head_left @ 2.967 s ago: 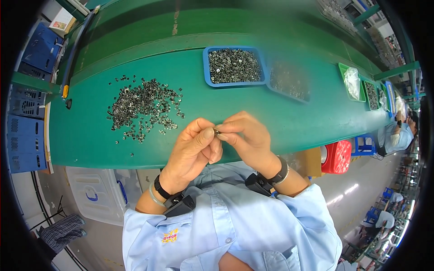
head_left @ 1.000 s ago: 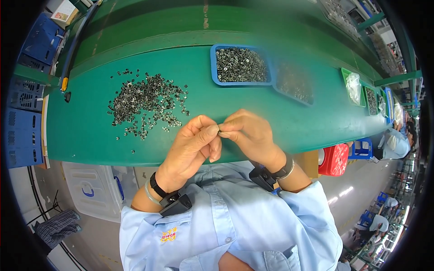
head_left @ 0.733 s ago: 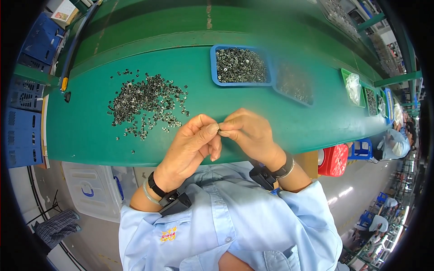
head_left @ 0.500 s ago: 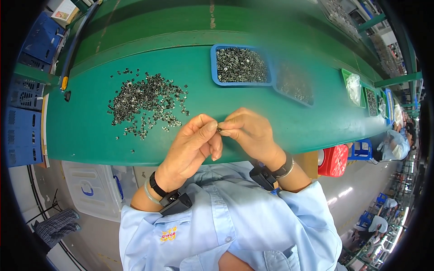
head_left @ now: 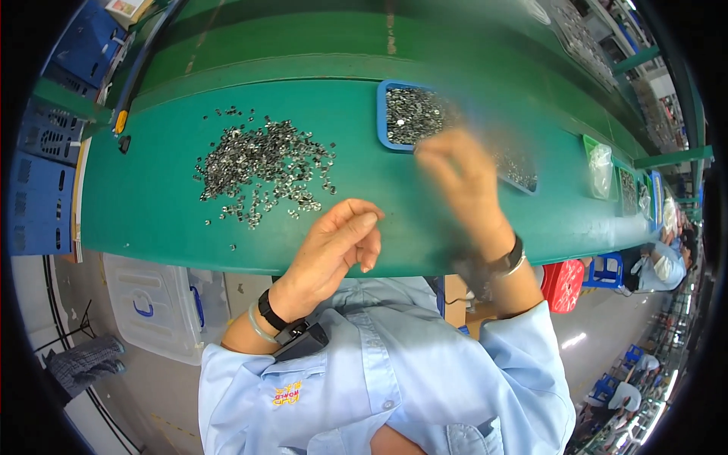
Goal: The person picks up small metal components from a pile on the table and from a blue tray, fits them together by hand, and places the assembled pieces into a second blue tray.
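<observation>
Loose pile of small shiny grey metal parts [head_left: 262, 168] on green desk [head_left: 167, 220]. Hands apart: left hand [head_left: 334, 246] at desk edge, fingers relaxed, nothing visible in it; right hand [head_left: 459, 178] blurred by blue rectangular plastic tray [head_left: 381, 121] w/ same parts, grip can't tell.

The right hand [head_left: 455, 178] is a blur, so whether its fingers hold anything is anyone's guess. It covers part of the blue tray [head_left: 381, 114]. The parts in the pile [head_left: 262, 167] are too small to identify. The left hand [head_left: 334, 250] curls, palm hidden.
</observation>
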The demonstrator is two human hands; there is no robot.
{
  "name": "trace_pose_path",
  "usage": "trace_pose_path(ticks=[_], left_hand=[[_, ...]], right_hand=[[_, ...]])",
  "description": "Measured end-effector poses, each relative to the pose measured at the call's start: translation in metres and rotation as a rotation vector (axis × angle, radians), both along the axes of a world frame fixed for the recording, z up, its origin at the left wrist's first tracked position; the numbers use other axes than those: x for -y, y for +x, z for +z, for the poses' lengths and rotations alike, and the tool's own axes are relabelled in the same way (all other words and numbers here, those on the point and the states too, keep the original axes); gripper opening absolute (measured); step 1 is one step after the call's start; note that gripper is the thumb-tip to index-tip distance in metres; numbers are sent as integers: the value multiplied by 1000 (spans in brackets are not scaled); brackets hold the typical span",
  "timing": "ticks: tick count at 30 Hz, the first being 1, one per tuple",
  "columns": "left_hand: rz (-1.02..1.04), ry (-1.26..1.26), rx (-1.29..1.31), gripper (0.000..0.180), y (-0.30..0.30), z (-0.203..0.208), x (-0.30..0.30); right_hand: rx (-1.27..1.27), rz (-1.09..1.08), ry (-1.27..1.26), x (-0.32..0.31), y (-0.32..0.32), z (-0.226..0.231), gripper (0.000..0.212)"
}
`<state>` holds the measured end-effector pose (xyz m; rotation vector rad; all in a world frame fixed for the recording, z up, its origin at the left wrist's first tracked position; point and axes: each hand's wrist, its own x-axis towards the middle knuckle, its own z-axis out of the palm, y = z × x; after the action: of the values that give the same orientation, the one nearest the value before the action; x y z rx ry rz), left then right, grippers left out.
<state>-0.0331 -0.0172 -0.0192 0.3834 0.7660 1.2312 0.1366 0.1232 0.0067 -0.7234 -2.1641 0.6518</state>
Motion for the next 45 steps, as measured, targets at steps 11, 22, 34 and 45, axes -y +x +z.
trace_pose_path(ticks=[11, 22, 34, 45], left_hand=[[39, -54, 83, 20, -27, -15, 17], [128, -17, 92, 23, -35, -9, 13], [81, 20, 11, 22, -2, 1, -4], [69, -5, 10, 19, 12, 5, -8]], right_hand=[[270, 254, 10, -4, -75, -26, 15], [205, 340, -162, 10, -67, -17, 13], [33, 288, -202, 36, -17, -4, 17], [-94, 149, -71, 44, -5, -17, 17]])
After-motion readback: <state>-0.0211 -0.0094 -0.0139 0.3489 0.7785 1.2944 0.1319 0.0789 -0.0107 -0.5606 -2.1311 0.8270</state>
